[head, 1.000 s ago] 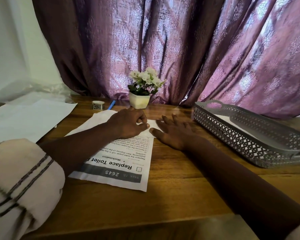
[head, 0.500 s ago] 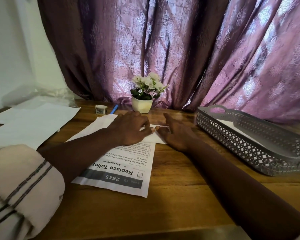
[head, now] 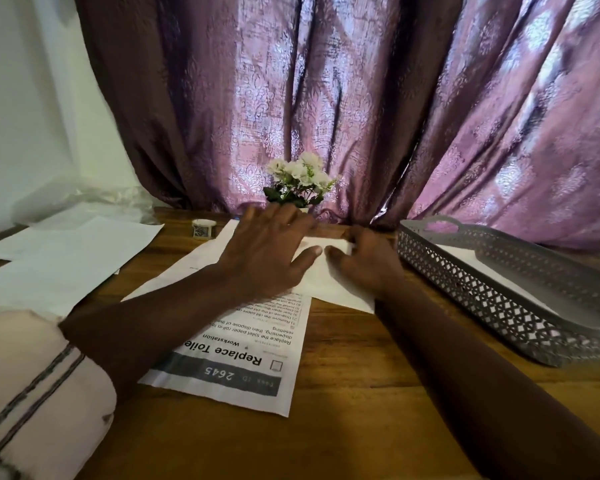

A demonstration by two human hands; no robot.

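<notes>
Head view: printed sheet lies on the wooden table, centre, heading toward the person. Its far part is folded back as a white flap. Left hand is spread flat on the sheet, fingers straight, thumb tip pressing the flap. Right hand rests on the flap, fingers curled over its far edge, thumb on top, pinching the fold. Thumbs nearly touch. Grey perforated tray stands to the right, apart from the sheet. Loose white papers lie left. White potted flowers stand behind the hands, against the purple curtain.
</notes>
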